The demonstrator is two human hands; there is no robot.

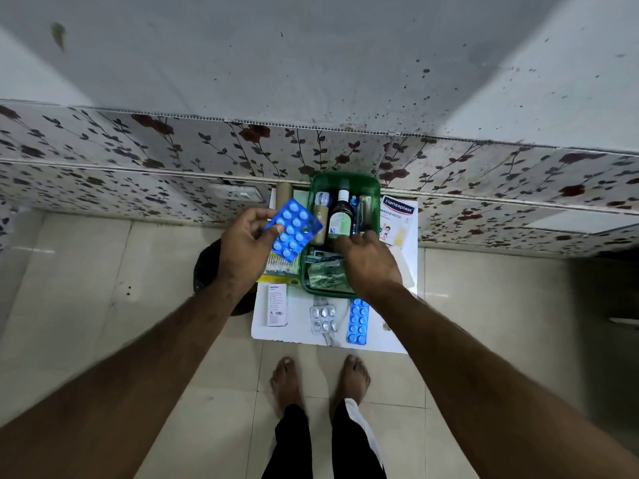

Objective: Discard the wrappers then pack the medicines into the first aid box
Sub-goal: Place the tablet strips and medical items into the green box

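A green first aid box (345, 179) stands open on a small white table (297, 331), holding a dark bottle (341, 216), a small jar and foil packets. My left hand (243, 248) grips a blue blister pack (294, 228) just left of the box, above its rim. My right hand (368, 261) reaches over the box's near right part, fingers spread, holding nothing that I can see. On the table in front lie a silver blister strip (323, 319), a second blue blister strip (359, 321) and a white carton (277, 304).
A Hansaplast pack (397, 216) lies right of the box. Cotton buds and a cardboard tube (284, 197) lie left of it. A dark round bin (207, 267) sits on the floor left of the table. A flowered wall runs behind. My bare feet stand below.
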